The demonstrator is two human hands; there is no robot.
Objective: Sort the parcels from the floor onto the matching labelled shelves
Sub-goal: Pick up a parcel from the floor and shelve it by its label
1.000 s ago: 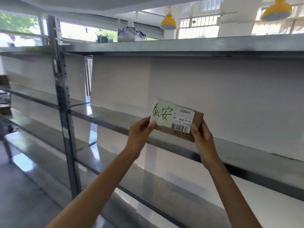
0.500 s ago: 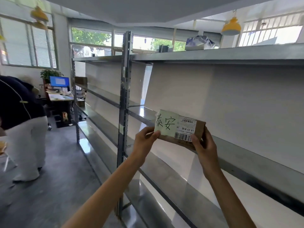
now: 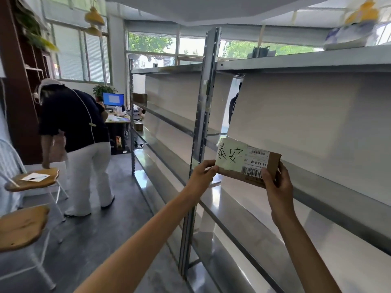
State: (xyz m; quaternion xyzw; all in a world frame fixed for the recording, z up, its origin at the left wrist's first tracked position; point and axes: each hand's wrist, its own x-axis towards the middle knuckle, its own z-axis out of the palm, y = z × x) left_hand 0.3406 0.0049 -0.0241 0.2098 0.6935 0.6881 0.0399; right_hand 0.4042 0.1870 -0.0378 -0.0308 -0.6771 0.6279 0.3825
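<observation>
I hold a small brown cardboard parcel (image 3: 271,163) up in front of me at chest height. A pale green note with two handwritten characters and a white barcode label cover its face. My left hand (image 3: 202,175) pinches its lower left corner. My right hand (image 3: 275,186) grips its right end, thumb over the barcode label. The parcel hangs in front of the grey metal shelving (image 3: 306,187), beside a perforated upright post (image 3: 203,123). No shelf labels are readable from here.
A person (image 3: 78,132) bends over in the aisle to the left. Two wooden-seat stools (image 3: 31,178) stand at the left edge. A desk with a monitor (image 3: 113,100) sits at the far end. A brown box (image 3: 139,97) rests on a far shelf, a bag (image 3: 347,37) on the top shelf.
My view has swung left along the aisle, bringing the bending person, stools and desk into sight. Both hands keep the same hold on the parcel.
</observation>
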